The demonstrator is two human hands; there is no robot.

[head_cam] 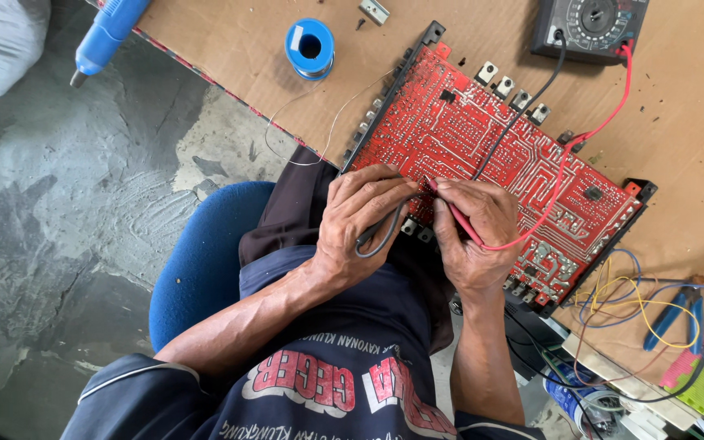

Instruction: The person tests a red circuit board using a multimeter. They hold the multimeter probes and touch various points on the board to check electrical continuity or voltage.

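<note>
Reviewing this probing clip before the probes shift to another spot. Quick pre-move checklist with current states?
1. Red probe held in right hand: ok, pinched between the fingers, tip down at the red circuit board.
2. Black probe lead in left hand: ok, lead loops out under the fingers; the tip is hidden.
3. Probe tips seated on solder points: cannot tell, fingers cover the contacts.
4. Both leads plugged into the multimeter: ok, red and black leads reach its lower edge.
5. Meter reading: cannot tell, the dial is cut off at the top of the view.
6. Leads free of the loose solder wire: ok, it lies left of the board.
</note>
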